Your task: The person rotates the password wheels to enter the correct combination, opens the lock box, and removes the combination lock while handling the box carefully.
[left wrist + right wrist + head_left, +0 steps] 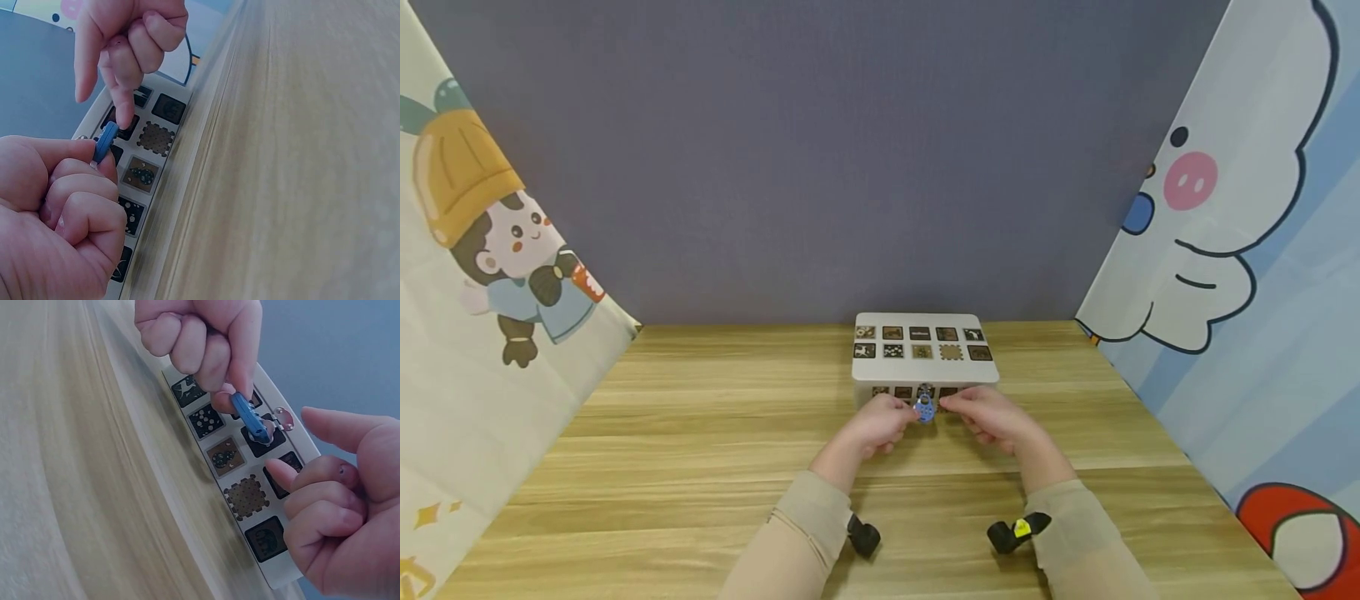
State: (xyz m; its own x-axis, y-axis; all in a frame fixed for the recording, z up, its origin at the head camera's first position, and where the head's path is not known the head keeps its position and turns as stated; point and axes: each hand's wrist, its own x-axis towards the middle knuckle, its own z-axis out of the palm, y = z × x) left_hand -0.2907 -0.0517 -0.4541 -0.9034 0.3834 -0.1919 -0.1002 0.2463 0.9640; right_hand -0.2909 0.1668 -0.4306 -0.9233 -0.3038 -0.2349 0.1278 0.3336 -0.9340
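Note:
A white box (917, 370) with rows of dark picture tiles lies at the back of the table, its lid down. At the middle of its front is a small metal latch (284, 419). A blue combination padlock (925, 409) with a metal shackle is at this latch; the left hand (880, 423) pinches its side between thumb and index finger, other fingers curled. Beside the padlock, on its right, the right hand (996, 417) holds nothing. Its thumb and index finger (340, 428) are apart, close to the latch, with the remaining fingers folded in.
The wooden table (700, 433) reaches back to a grey panel (850, 167). Cartoon-printed sheets stand on the left (445, 400) and the right (1262, 400). A black wrist camera (863, 537) is strapped at each sleeve.

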